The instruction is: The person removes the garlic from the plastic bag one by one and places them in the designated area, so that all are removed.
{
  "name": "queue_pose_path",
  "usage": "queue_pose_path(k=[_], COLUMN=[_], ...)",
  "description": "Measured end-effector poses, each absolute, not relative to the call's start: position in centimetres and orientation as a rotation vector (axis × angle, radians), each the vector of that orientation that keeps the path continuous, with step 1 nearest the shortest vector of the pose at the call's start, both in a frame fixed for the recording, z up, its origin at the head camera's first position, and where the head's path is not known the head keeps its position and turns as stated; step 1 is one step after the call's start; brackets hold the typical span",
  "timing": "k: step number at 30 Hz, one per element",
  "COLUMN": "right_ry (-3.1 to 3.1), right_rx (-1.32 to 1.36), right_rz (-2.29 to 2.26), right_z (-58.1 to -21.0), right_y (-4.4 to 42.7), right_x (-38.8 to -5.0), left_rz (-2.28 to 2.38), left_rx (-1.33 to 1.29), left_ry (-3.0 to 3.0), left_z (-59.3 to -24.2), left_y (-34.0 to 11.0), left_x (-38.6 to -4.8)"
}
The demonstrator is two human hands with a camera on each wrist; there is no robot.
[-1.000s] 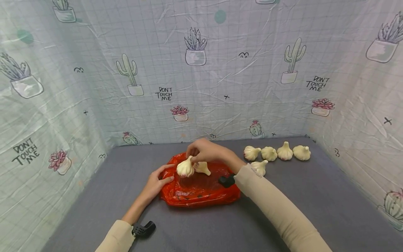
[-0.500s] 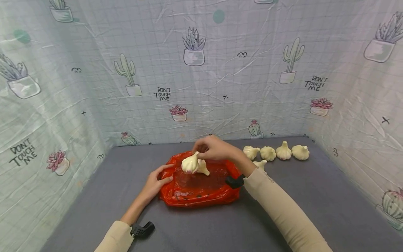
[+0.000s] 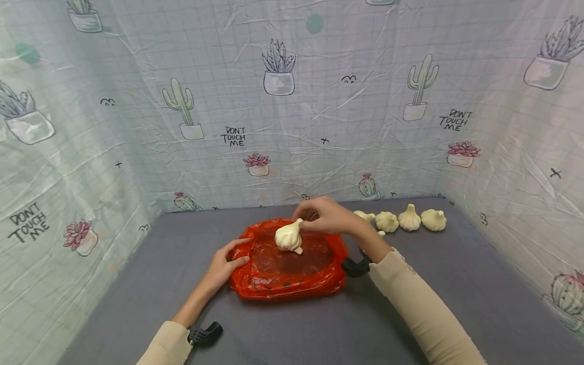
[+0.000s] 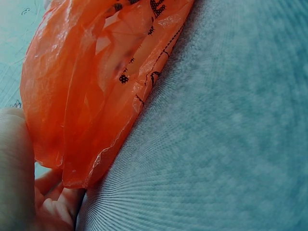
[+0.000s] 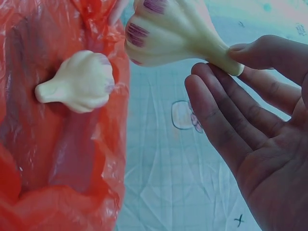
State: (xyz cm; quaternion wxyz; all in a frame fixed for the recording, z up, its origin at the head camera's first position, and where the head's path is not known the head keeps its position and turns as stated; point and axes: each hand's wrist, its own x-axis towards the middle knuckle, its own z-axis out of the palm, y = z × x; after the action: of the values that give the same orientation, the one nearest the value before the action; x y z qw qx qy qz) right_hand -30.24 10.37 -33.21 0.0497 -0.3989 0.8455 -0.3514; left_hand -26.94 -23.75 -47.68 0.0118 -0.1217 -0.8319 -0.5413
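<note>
A red plastic bag (image 3: 292, 291) lies opened out on the table in the head view. At its left rim, my left hand (image 3: 223, 261) grips the plastic between thumb and fingers; the left wrist view shows the thumb and curled fingers at the bag's folded edge. Over the bag, my right hand (image 3: 328, 217) pinches a garlic bulb (image 3: 288, 237) by its stem, the round end hanging lower left. Another garlic bulb (image 5: 79, 82) rests inside the bag, mostly hidden behind the held one in the head view.
Several garlic bulbs (image 3: 409, 219) stand in a row at the back right of the grey table (image 3: 292, 334). One more bulb (image 3: 381, 233) in front of them is largely covered by my right wrist. A patterned curtain (image 3: 319, 126) surrounds the table's back and sides.
My right hand has moved rightward and a little up over the bag with the garlic bulb, covering more of the bulb inside. My left hand stays at the bag's rim.
</note>
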Motion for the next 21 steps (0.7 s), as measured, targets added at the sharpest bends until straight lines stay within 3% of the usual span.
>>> queue_pose_path(k=[21], right_ry=[2.606], right_rx=[-1.13], right_rz=[-1.235], right_z=[-33.1], right_y=[14.8], right_x=[-28.4], left_rz=[-1.695], left_rx=[-0.365], left_ry=[-2.601], left_z=[-47.7], left_y=[-23.9], left_x=[-26.9])
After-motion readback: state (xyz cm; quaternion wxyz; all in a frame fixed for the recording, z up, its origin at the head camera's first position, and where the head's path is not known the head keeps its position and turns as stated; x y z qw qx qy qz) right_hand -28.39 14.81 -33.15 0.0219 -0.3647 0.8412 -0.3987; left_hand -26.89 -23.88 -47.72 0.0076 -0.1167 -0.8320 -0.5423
